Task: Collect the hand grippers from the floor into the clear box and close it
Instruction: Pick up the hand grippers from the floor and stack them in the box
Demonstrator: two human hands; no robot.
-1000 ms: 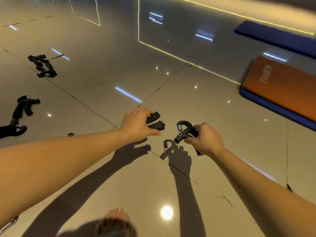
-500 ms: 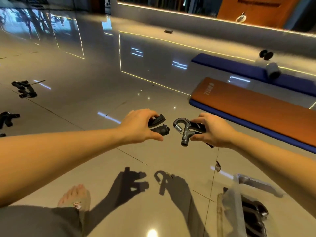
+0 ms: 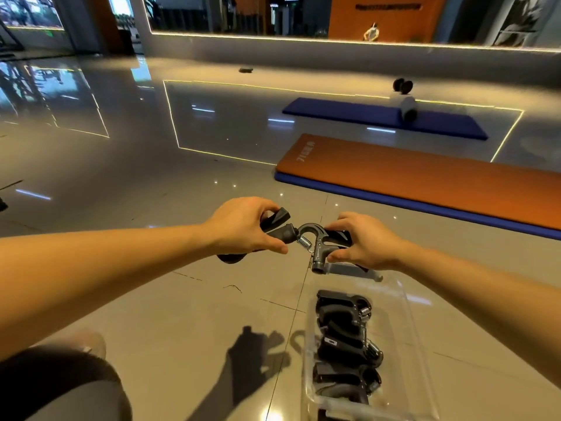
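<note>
My left hand (image 3: 243, 226) is closed around one black hand gripper (image 3: 277, 226), whose two handle ends stick out past my fingers. In my right hand (image 3: 365, 241) is a second black hand gripper (image 3: 318, 247), with its curved top and metal spring turned toward the left hand. The two grippers nearly touch, in the air above the far end of the clear box (image 3: 419, 354). The box stands open on the floor at lower right and holds several black hand grippers (image 3: 344, 344).
An orange mat (image 3: 425, 180) on a blue one lies to the right beyond my hands. Farther back is a blue mat (image 3: 379, 117) with a roller. My knee (image 3: 60, 387) fills the lower left corner. The glossy tiled floor (image 3: 151, 208) spreads to the left.
My view swung right and up: the clear box came fully into sight and the grippers lying on the floor at left dropped out. Both hands drew closer together over the box.
</note>
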